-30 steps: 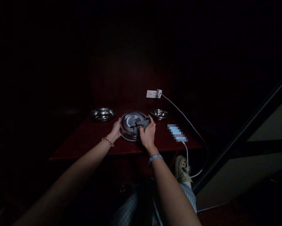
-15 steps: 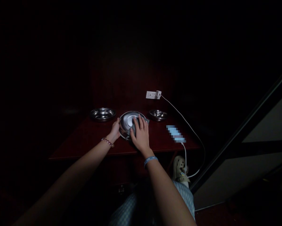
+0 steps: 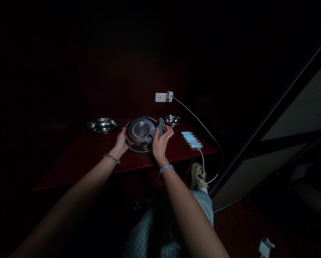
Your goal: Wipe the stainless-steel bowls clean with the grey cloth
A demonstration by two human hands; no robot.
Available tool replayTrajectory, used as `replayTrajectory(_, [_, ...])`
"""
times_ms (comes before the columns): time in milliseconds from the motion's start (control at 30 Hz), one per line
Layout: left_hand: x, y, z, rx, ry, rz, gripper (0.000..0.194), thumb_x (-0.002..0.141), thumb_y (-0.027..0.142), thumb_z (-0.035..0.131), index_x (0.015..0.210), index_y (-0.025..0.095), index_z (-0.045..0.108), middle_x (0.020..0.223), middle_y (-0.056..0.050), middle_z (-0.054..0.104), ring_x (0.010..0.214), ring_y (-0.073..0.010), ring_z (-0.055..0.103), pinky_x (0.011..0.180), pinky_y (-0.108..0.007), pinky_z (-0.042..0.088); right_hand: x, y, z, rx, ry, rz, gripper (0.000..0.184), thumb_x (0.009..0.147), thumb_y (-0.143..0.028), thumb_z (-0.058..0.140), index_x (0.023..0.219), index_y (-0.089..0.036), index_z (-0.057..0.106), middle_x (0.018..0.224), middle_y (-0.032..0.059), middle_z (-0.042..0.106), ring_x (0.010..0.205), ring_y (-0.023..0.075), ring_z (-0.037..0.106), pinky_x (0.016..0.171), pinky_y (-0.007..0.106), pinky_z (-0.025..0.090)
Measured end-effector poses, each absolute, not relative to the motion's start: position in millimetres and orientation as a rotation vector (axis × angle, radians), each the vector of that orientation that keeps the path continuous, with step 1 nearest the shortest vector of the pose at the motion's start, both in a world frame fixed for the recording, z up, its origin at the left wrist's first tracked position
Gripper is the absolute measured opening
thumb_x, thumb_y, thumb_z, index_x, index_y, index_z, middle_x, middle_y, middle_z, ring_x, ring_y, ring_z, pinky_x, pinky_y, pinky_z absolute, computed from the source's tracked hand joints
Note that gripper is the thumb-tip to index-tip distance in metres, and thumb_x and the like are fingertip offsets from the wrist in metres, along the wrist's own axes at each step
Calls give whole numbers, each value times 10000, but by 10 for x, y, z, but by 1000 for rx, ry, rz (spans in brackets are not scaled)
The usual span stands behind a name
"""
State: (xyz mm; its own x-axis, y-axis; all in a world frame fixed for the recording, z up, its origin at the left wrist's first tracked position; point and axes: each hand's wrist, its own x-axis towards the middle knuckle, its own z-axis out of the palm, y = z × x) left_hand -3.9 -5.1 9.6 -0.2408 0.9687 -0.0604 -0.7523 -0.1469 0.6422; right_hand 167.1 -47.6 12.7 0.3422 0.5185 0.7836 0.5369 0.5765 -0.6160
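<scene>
A shiny steel bowl (image 3: pixel 141 129) is held bottom up over the table's front part, its flat base facing me. My left hand (image 3: pixel 121 142) grips its left rim, fingers mostly hidden behind it. At the bowl's right side, my right hand (image 3: pixel 161 141) has its fingers closed on a grey cloth (image 3: pixel 156 133), which touches the wall and rim there. Behind and to the left rests another steel bowl (image 3: pixel 102 125), opening upward. A smaller steel bowl (image 3: pixel 171 120) sits just beyond my right hand.
The dark red table (image 3: pixel 82 157) ends in a front edge near my forearms. To the right lies a blurred phone (image 3: pixel 191 139) on a white cable (image 3: pixel 203 125) running to a charger in the wall socket (image 3: pixel 160 97). Below are my shoe (image 3: pixel 197 175) and a slanting panel (image 3: pixel 283 150).
My right hand has slid with the cloth from the bowl's base to its right edge, uncovering the base. The whole view has shifted, so the table sits more to the left.
</scene>
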Motion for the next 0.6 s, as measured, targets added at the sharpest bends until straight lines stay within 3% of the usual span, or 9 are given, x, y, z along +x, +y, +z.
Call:
replayTrajectory(167, [16,-133,161,490,838,1774,209,1027,265,581,880,165,689,770,-2,738,686,-125,669,724,-216,553,1665,-565,143,-973,-1412,89,480,1086,-310,269,1497,-147,456,1471,198,559,1406,244,518,1207,496,414])
replayTrajectory(400, [34,-171,186,526,835,1768,189,967,341,681,892,168,690,820,-24,758,743,-149,697,761,-251,578,1715,-668,233,-1000,-1707,-29,577,1050,-309,364,1606,-159,409,1674,140,411,1587,250,303,1309,526,244])
replayTrajectory(533, [92,-227,191,603,852,1806,217,931,357,728,832,170,677,745,-1,727,662,-131,656,638,-211,540,1678,-660,184,-1184,-1477,52,585,1010,-335,460,1580,-202,466,1746,139,249,1621,312,203,1280,577,271])
replayTrajectory(600, [116,-248,197,637,857,1818,245,914,379,746,811,169,674,714,7,710,635,-124,635,613,-205,523,1641,-639,153,-1239,-1377,122,589,999,-340,478,1575,-221,467,1733,150,277,1609,330,238,1256,602,298])
